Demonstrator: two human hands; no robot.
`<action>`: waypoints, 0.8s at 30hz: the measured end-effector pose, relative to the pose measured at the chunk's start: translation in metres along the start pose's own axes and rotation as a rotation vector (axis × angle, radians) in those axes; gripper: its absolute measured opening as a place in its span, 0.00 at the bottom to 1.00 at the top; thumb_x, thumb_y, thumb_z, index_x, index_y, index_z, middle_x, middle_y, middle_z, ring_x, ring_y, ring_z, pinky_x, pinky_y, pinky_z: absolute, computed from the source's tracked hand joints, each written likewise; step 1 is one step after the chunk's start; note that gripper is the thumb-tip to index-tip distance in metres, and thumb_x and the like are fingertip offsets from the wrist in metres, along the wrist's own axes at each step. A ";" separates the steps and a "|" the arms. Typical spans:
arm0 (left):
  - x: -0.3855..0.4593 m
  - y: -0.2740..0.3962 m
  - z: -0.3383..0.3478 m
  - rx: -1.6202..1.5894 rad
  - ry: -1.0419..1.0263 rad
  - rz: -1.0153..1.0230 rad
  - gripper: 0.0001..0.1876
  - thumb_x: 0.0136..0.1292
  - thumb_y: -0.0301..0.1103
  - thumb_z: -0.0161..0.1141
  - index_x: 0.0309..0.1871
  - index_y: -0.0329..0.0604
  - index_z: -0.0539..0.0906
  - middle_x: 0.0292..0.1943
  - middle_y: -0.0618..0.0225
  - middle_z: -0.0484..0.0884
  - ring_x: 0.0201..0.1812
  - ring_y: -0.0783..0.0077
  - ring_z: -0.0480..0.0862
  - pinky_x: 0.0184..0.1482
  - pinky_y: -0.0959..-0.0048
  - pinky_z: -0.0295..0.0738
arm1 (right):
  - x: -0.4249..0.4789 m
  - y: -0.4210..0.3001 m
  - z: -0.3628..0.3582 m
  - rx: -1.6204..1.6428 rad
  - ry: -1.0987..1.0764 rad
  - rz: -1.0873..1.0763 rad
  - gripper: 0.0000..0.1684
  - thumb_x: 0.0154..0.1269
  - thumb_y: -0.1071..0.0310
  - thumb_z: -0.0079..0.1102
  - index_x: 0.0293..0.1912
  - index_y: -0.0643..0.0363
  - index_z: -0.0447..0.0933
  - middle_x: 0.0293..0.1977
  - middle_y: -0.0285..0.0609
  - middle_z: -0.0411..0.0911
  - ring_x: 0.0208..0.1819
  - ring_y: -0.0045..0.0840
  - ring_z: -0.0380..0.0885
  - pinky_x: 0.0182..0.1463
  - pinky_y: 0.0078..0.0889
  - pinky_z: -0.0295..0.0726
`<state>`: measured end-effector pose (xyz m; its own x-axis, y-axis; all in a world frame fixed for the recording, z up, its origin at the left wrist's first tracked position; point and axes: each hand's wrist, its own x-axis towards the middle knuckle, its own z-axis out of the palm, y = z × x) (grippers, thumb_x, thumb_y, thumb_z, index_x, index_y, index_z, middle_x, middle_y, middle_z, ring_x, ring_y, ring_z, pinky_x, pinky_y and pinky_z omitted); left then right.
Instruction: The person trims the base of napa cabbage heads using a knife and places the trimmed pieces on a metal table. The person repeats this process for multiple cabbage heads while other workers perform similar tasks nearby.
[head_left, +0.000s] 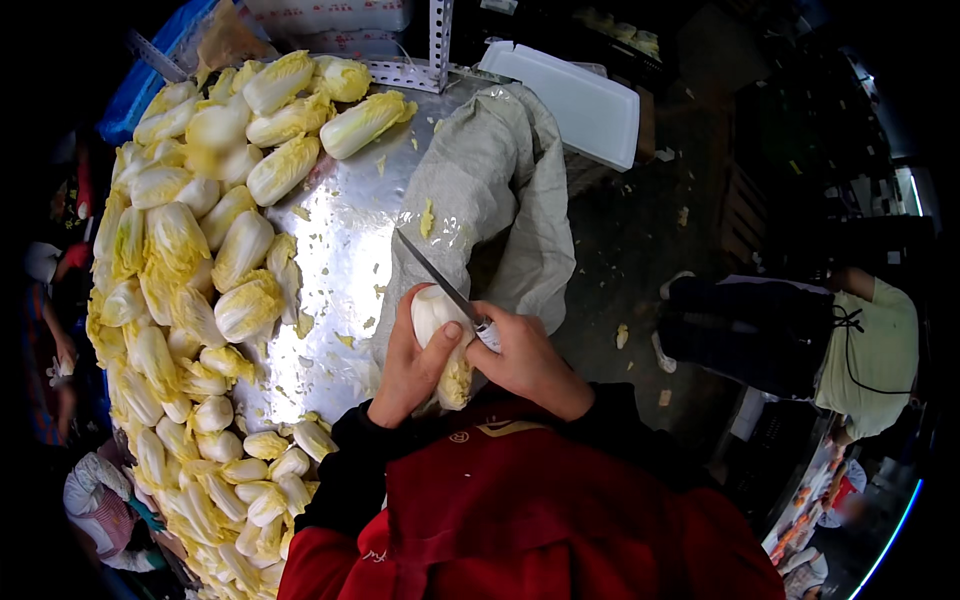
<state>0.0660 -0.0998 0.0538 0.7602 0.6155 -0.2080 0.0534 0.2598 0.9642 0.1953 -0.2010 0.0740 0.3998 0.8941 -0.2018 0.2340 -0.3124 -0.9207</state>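
Note:
A small napa cabbage (439, 313) lies in my left hand (409, 367), its white base pointing away from me and its yellow leaf tips towards my body. My right hand (525, 358) grips a kitchen knife (435, 271) by its pale handle, close against the cabbage's right side. The long blade points away to the upper left, across the cabbage's base end. Beneath and beyond both hands, a grey-white woven plastic sack (480, 165) is draped over the table's edge, with a scrap of yellow leaf (427, 219) on it.
Many napa cabbages (240, 251) are heaped on the left of the metal table (337, 225); leaf scraps dot its surface. A white foam lid (574, 101) and a perforated metal post (440, 37) stand beyond. One person (862, 352) is at the right, others at the far left.

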 end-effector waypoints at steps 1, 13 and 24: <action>0.000 0.000 0.001 -0.012 0.004 0.001 0.28 0.67 0.35 0.60 0.65 0.36 0.60 0.49 0.62 0.75 0.48 0.74 0.76 0.51 0.74 0.72 | 0.001 0.001 -0.001 -0.013 0.003 0.012 0.21 0.57 0.68 0.58 0.49 0.69 0.73 0.31 0.62 0.79 0.33 0.54 0.79 0.36 0.46 0.78; -0.003 0.014 -0.011 -0.083 -0.111 -0.223 0.28 0.71 0.43 0.54 0.66 0.37 0.61 0.51 0.63 0.74 0.50 0.74 0.74 0.54 0.73 0.71 | 0.020 0.030 -0.032 -0.202 0.224 0.015 0.14 0.57 0.73 0.61 0.45 0.62 0.79 0.29 0.48 0.82 0.31 0.33 0.84 0.35 0.29 0.80; 0.012 -0.020 -0.024 -0.144 -0.186 -0.317 0.24 0.73 0.50 0.48 0.62 0.41 0.69 0.44 0.69 0.78 0.42 0.78 0.77 0.45 0.76 0.74 | 0.029 -0.005 -0.015 0.199 0.090 -0.010 0.18 0.62 0.73 0.61 0.52 0.66 0.78 0.47 0.45 0.81 0.48 0.23 0.78 0.55 0.27 0.75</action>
<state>0.0586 -0.0796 0.0276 0.8258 0.3459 -0.4454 0.2231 0.5250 0.8213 0.2196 -0.1780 0.0781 0.4782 0.8617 -0.1694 0.0623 -0.2257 -0.9722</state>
